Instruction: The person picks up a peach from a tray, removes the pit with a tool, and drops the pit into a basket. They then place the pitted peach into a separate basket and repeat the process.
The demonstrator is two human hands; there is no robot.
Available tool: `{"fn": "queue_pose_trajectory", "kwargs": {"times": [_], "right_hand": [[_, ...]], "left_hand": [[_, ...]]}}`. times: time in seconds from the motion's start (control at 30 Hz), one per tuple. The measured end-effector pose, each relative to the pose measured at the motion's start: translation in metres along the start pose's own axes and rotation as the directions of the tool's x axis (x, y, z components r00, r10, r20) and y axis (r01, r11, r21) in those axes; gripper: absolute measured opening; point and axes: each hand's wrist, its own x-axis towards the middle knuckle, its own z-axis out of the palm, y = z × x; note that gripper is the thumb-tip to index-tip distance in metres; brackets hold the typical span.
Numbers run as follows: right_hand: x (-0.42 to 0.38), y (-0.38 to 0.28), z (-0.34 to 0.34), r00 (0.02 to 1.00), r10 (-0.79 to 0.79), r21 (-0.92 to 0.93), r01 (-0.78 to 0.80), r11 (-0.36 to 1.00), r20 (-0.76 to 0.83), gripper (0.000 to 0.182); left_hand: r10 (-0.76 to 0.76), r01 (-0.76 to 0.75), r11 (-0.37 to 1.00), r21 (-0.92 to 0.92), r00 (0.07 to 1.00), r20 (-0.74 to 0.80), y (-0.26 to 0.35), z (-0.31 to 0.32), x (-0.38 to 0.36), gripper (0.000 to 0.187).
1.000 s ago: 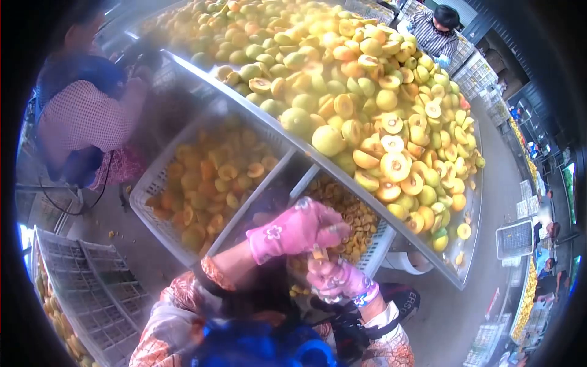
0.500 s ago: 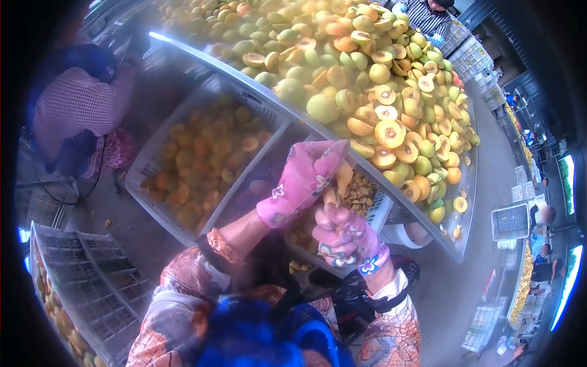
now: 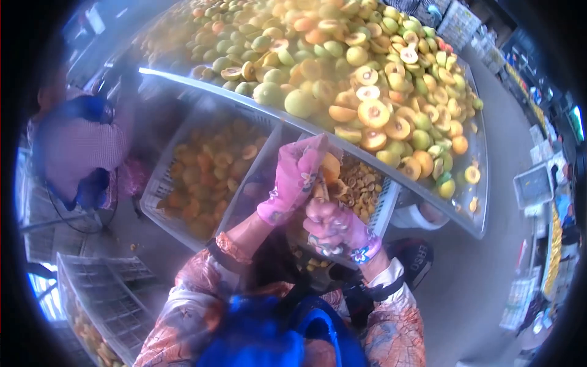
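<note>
My left hand (image 3: 298, 177), in a pink flowered glove, is closed around a yellow peach half (image 3: 331, 166), its fingers covering part of the fruit. Just below it, my right hand (image 3: 336, 229), gloved alike, is closed on a small tool with a light wooden-looking handle (image 3: 320, 191). The tool's tip points up at the fruit and is hidden, so its kind does not show. Both hands hover over a crate of peach pits (image 3: 359, 183), in front of the metal table's edge (image 3: 269, 105). Many halved peaches (image 3: 374, 114) are heaped on that table.
Left of my hands stands a white crate (image 3: 160, 199) filled with peach halves. A person (image 3: 85, 144) works at far left. A white bucket (image 3: 419, 217) sits under the table at right. Stacked crates (image 3: 101, 287) stand at lower left, and a grey crate (image 3: 533, 185) lies far right.
The camera view has turned a little, shifting the scene. My hands stay close together at the peach half, which now shows more beside my left fingers.
</note>
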Motion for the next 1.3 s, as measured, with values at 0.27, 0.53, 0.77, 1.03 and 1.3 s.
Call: {"fn": "queue_pose_trajectory", "kwargs": {"times": [0.27,0.53,0.77,1.03,1.3], "right_hand": [[-0.019,0.004,-0.006,0.952,-0.221,-0.229,0.172,0.958,-0.213,0.027],[-0.007,0.007,-0.016,0.726,-0.687,-0.977,0.17,0.131,0.034,0.036],[-0.002,0.015,-0.012,0.755,-0.65,-0.96,0.116,0.253,-0.08,0.041],[-0.018,-0.003,0.006,0.958,-0.203,-0.518,0.07,0.853,-0.204,0.02],[-0.006,0.022,-0.022,0.779,-0.627,-0.926,0.235,0.296,-0.003,0.038]], "left_hand": [[-0.201,0.179,0.974,-0.142,0.967,-0.16,-0.013,0.019,0.004,0.044],[-0.159,0.232,0.923,-0.306,0.956,0.246,0.016,0.03,0.002,0.046],[0.176,-0.132,0.967,0.218,0.964,-0.2,0.0,0.024,-0.002,0.049],[0.196,-0.144,0.93,0.337,0.972,-0.126,0.013,0.024,-0.01,0.043],[0.172,-0.212,0.932,0.295,0.973,0.157,0.002,0.011,-0.002,0.034]]}}
